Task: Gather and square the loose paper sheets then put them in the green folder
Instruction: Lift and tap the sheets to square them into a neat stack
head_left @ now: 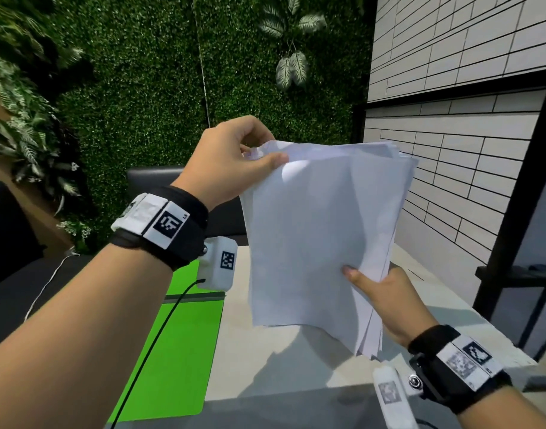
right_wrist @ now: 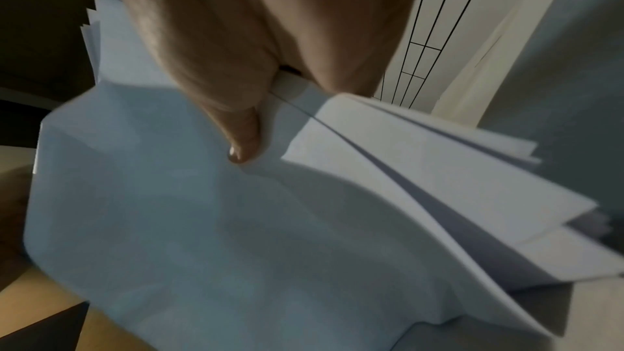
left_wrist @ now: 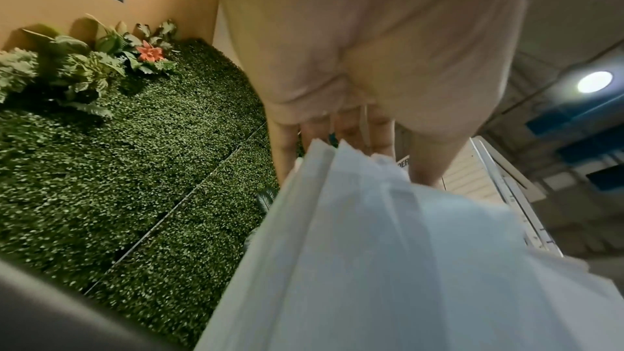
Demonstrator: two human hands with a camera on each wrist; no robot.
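A stack of white paper sheets (head_left: 321, 236) hangs upright above the table, its edges uneven and fanned at the lower right. My left hand (head_left: 234, 159) pinches the stack's top left corner between thumb and fingers. My right hand (head_left: 380, 301) grips the lower right edge, thumb on the front sheet. The left wrist view shows the sheets (left_wrist: 388, 263) running down from my fingers (left_wrist: 283, 148). In the right wrist view the sheets (right_wrist: 202, 223) splay apart below my thumb (right_wrist: 243, 138). The green folder (head_left: 179, 342) lies flat on the table at the left, under my left forearm.
The pale table (head_left: 265, 351) carries the folder and has a dark strip along its near edge. A dark chair back (head_left: 154, 178) stands behind the table. A leafy green wall (head_left: 141, 88) is behind, a tiled wall (head_left: 451, 134) and black frame (head_left: 513, 212) to the right.
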